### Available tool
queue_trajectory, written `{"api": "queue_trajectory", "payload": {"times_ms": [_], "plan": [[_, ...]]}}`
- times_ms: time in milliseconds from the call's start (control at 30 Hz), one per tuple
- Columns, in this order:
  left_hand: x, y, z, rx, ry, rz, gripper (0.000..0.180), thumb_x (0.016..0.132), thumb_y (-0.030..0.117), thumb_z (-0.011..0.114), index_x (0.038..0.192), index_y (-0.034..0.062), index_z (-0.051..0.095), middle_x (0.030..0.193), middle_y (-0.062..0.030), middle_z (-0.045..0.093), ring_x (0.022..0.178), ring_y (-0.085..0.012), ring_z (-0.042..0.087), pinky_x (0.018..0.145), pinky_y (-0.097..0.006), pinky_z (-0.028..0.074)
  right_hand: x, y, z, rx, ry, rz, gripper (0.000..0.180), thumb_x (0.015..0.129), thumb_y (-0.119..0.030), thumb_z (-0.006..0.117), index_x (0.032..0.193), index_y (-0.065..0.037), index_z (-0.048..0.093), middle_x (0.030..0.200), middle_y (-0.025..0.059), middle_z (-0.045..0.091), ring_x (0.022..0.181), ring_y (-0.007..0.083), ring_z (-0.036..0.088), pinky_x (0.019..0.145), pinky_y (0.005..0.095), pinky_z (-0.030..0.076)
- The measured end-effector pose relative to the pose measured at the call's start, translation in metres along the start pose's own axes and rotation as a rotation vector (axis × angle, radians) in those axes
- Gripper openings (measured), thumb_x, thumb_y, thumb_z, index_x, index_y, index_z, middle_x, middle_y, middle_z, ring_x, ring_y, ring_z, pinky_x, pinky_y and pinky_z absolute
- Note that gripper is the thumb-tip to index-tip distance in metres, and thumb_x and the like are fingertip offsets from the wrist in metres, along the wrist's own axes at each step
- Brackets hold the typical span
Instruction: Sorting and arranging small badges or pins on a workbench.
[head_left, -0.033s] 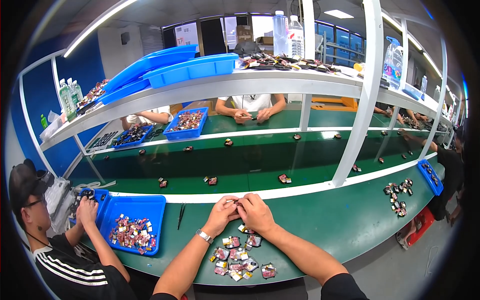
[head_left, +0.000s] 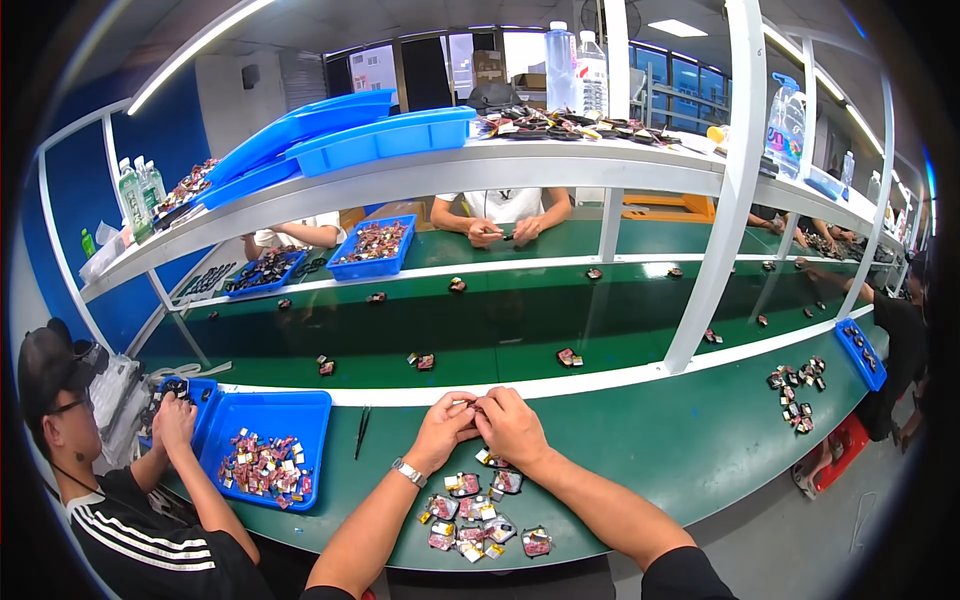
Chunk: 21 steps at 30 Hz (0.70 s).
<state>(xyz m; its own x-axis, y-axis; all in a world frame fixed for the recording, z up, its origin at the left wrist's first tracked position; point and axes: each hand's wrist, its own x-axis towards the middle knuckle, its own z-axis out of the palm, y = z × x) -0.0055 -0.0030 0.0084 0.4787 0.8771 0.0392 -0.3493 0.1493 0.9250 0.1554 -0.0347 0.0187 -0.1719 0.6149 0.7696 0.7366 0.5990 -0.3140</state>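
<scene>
My left hand (head_left: 445,430) and my right hand (head_left: 512,428) meet over the green work surface. Their fingertips are closed together around a small electronic part, of which only a dark reddish bit shows between the fingers. Just below them, between my forearms, lies a loose group of small electronic assemblies (head_left: 470,508), dark-edged housings with reddish boards and white or yellow pieces. A pair of dark tweezers (head_left: 362,432) rests left of my left hand.
A blue tray (head_left: 322,440) of small boards stands at left, beside a seated person (head_left: 110,500) handling parts. Ahead, a green conveyor belt (head_left: 500,335) carries spaced assemblies, under a white shelf frame (head_left: 715,200). More assemblies (head_left: 797,390) and a blue bin (head_left: 862,355) are at right.
</scene>
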Motion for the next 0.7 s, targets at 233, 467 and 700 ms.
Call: {"api": "queue_trajectory", "payload": {"times_ms": [233,467,700], "plan": [[0.001,-0.006,0.009,0.049,0.164,0.044,0.016,0.097,0.006,0.053,0.112,0.0042,0.051,0.099,-0.0059,0.065,0.092,-0.0142,0.064,0.078,-0.030,0.056,0.002,0.006,0.000,0.294,0.039,0.219,0.017,0.080,-0.005,0.069,0.096,-0.001,0.065,0.093,0.0101,0.061,0.077,0.0226,0.065,0.064,0.0310,0.055],[0.005,-0.019,0.003,0.309,0.221,0.113,0.012,0.096,0.005,0.052,0.108,0.0040,0.053,0.099,-0.0049,0.065,0.088,-0.0112,0.064,0.069,-0.027,0.056,0.001,0.016,0.008,0.518,-0.066,0.442,0.017,0.080,-0.005,0.069,0.094,0.003,0.065,0.089,0.0109,0.064,0.074,0.0174,0.068,0.068,0.0278,0.056],[0.011,-0.018,0.006,0.281,0.203,0.161,0.022,0.097,0.006,0.050,0.119,0.0033,0.050,0.108,-0.0106,0.064,0.092,-0.0157,0.064,0.074,-0.030,0.059,0.004,0.033,0.009,0.547,-0.073,0.468,0.017,0.081,-0.006,0.067,0.098,-0.001,0.067,0.091,0.0107,0.065,0.076,0.0177,0.068,0.069,0.0281,0.055]]}}
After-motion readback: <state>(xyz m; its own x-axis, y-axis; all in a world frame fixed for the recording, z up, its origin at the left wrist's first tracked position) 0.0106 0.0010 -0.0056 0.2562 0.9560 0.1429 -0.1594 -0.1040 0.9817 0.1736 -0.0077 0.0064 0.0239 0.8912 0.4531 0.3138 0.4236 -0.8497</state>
